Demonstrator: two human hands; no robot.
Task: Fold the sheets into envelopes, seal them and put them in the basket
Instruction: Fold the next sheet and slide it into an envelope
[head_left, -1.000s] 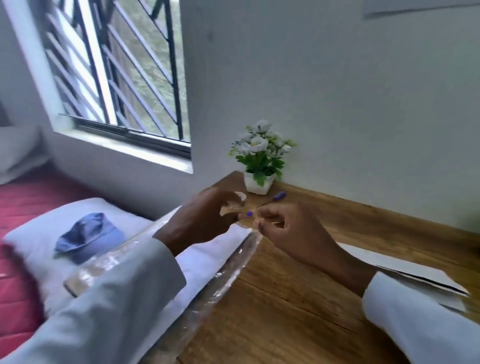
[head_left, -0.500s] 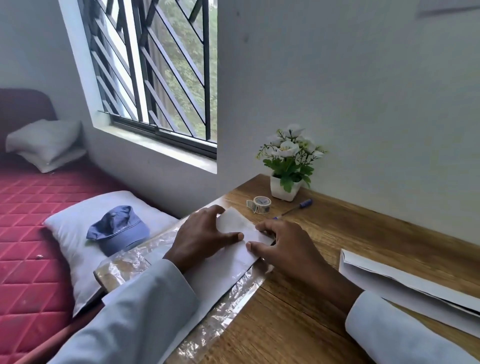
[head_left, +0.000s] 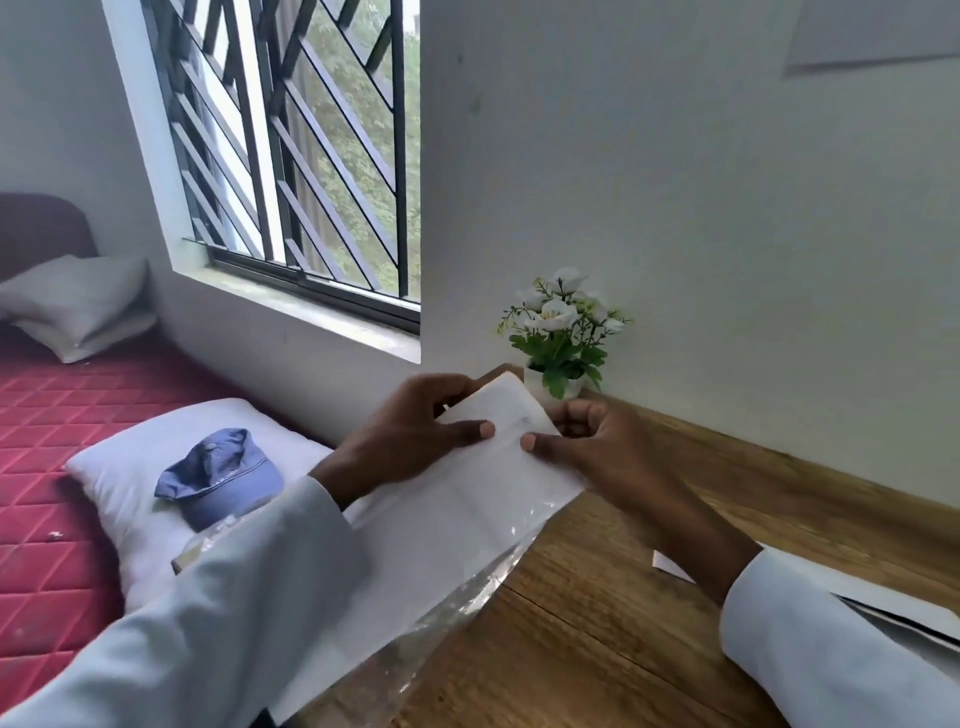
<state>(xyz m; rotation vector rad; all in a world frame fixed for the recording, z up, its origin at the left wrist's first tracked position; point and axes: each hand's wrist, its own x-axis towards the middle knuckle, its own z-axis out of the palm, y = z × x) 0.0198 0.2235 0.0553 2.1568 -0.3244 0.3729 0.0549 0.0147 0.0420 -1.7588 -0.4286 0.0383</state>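
Head view: the left hand (head_left: 410, 436) and the right hand (head_left: 592, 447) both pinch the folded white envelope (head_left: 498, 441) above the wooden table (head_left: 597, 623).

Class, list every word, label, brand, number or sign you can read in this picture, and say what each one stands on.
None can be read.
Folded envelope, held by the left hand and right hand: blank, only faint creases.
Blue cap: no readable logo.
White flower pot: plain.
Sheets by the right sleeve: no print visible.
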